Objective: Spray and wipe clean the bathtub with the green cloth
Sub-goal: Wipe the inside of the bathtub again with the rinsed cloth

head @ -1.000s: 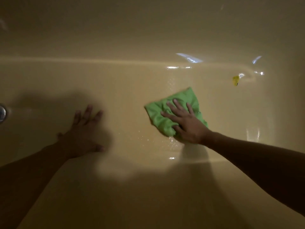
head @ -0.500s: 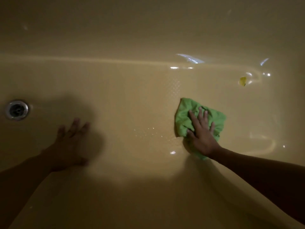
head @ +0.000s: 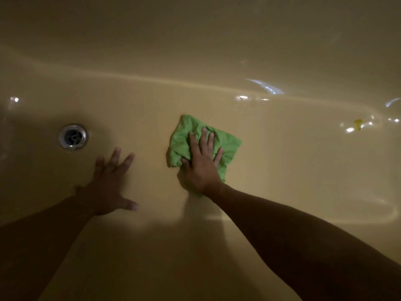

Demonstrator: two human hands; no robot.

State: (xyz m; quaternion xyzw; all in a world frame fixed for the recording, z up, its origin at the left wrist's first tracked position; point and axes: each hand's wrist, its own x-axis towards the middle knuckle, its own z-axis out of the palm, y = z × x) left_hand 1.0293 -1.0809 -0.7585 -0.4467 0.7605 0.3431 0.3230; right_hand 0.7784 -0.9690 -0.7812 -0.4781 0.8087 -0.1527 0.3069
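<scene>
On bathtub [head: 282, 170] floor, green cloth [head: 184, 140] under right hand [head: 201, 166]

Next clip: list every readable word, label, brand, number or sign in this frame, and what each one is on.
None can be read. No text shows on the bathtub, the green cloth or the metal drain.
The small yellow object at the far right is too small and blurred to tell whether it carries print.

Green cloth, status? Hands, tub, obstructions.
Right hand flat on green cloth, pressing it to bathtub floor. Left hand spread flat on the floor, holding nothing. Drain left of cloth, apart; small yellow scrap far right.
</scene>
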